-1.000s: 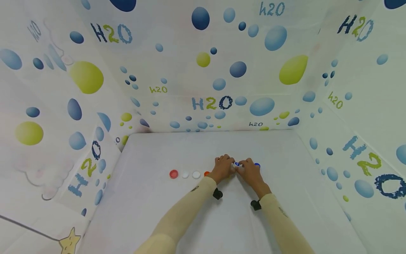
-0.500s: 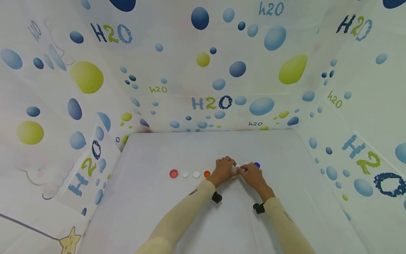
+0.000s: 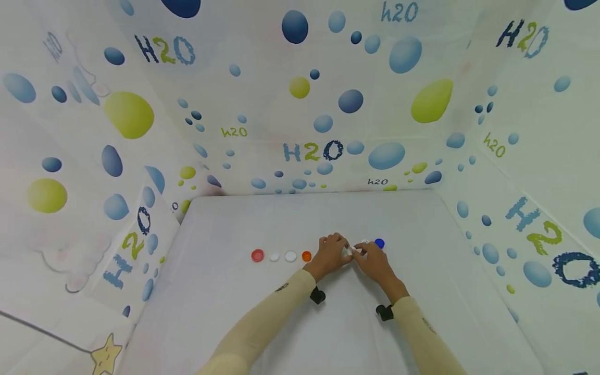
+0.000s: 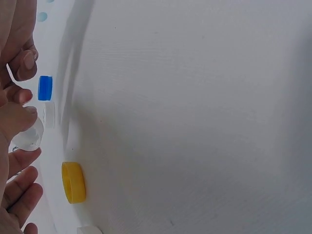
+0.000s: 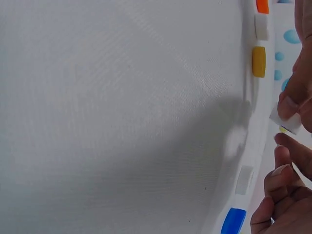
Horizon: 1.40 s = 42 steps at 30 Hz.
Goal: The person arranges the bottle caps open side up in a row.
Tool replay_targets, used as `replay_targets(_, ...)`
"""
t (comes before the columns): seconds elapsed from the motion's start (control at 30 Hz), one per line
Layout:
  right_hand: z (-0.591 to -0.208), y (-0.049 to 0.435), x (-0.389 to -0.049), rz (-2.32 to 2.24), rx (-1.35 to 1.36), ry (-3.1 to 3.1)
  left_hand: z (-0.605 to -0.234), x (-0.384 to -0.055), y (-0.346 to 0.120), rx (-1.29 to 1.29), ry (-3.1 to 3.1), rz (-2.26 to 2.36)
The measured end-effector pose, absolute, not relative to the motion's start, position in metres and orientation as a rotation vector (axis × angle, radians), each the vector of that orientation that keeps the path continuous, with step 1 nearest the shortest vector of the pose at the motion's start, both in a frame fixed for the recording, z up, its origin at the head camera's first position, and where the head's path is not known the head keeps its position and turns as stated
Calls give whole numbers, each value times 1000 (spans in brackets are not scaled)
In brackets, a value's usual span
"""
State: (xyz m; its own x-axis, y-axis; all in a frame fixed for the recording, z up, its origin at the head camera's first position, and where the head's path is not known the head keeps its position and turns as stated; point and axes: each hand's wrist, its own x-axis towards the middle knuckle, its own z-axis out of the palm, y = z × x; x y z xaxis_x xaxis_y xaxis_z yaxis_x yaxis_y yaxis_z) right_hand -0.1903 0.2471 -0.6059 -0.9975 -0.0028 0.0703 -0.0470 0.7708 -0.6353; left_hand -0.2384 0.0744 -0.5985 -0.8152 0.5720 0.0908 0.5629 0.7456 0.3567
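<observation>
In the head view my left hand (image 3: 330, 253) is over the middle of the caps, holding a white cap (image 3: 348, 251) above the table. The left wrist view shows its thumb pressed on that cap (image 4: 30, 135), the other fingers spread below. My right hand (image 3: 375, 260) comes close from the right. In the right wrist view, its loosely bent fingers (image 5: 280, 178) are just beside the cap's edge, with a narrow gap between. Behind the right hand lie another white cap (image 3: 365, 241) and a blue cap (image 3: 379, 243).
Left of the hands lie a red cap (image 3: 257, 255), two white caps (image 3: 274, 257) and an orange cap (image 3: 307, 255). A yellow cap (image 4: 74, 183) and a white cap (image 5: 262, 27) beside it are hidden by the left hand in the head view. Patterned fabric walls (image 3: 356, 114) enclose the table (image 3: 225, 229).
A blue spot seen on the cap between the hands one second ago no longer shows; the cap now looks white. The right hand has shifted slightly toward the body, uncovering the caps behind it.
</observation>
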Motion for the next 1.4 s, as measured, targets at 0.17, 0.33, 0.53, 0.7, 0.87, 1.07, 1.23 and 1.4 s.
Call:
replay_targets(0.17, -608, 249, -188, 1036, 106, -2897, -595, -236, 74, 956, 2901, 557)
replay_targets(0.33, -608, 251, -182, 1008, 161, -2907, -592, -232, 74, 948, 2888, 516)
replay_targets(0.53, -610, 252, -177, 978, 203, -2915, -595, -232, 75, 957, 2896, 468)
replay_targets(0.7, -615, 254, -177, 953, 178, -2941, -599, -231, 78, 969, 2893, 439)
replay_targets(0.87, -620, 253, -177, 917, 151, -2955, -600, -229, 79, 972, 2895, 449)
replay_targets(1.07, -624, 254, -178, 856, 145, -2970, -598, -227, 80, 952, 2880, 419)
replay_targets(1.23, -623, 255, -178, 828, 145, -2992, -599, -228, 81, 940, 2854, 464)
replay_targets(1.4, -622, 257, -178, 812, 158, -2989, -603, -231, 80, 930, 2851, 436)
